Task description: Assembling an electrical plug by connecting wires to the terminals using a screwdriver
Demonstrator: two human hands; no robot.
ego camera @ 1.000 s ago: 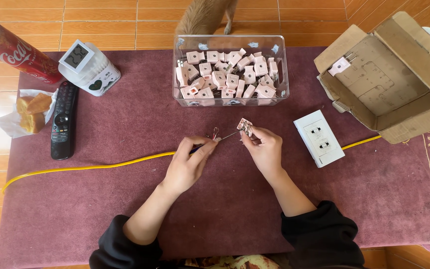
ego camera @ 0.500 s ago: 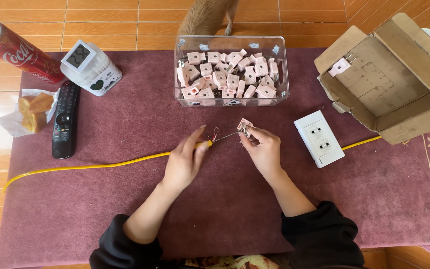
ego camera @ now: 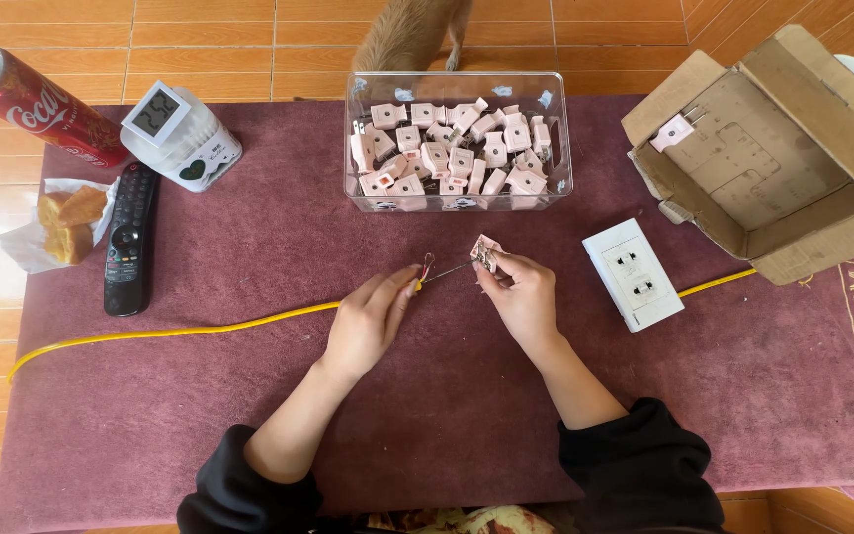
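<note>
Left hand (ego camera: 368,318) pinching bared end of yellow cable (ego camera: 180,331); right hand (ego camera: 521,297) gripping small pink plug (ego camera: 486,253), metal parts showing. Both held mid-bench over maroon mat (ego camera: 249,247). Cable long axis left-right, stripped wires pointing right toward plug. Behind: clear bin of pink plugs (ego camera: 457,148). Right: white socket (ego camera: 635,274), open cardboard box (ego camera: 773,148).

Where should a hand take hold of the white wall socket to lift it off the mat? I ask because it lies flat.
Grip the white wall socket across its two long edges, coming straight down from above. It lies face up on the maroon mat, a flat rectangle tilted a little, so fingers have only its narrow sides to pinch. Both long edges look free; the yellow cable passes near its far corner.
</note>
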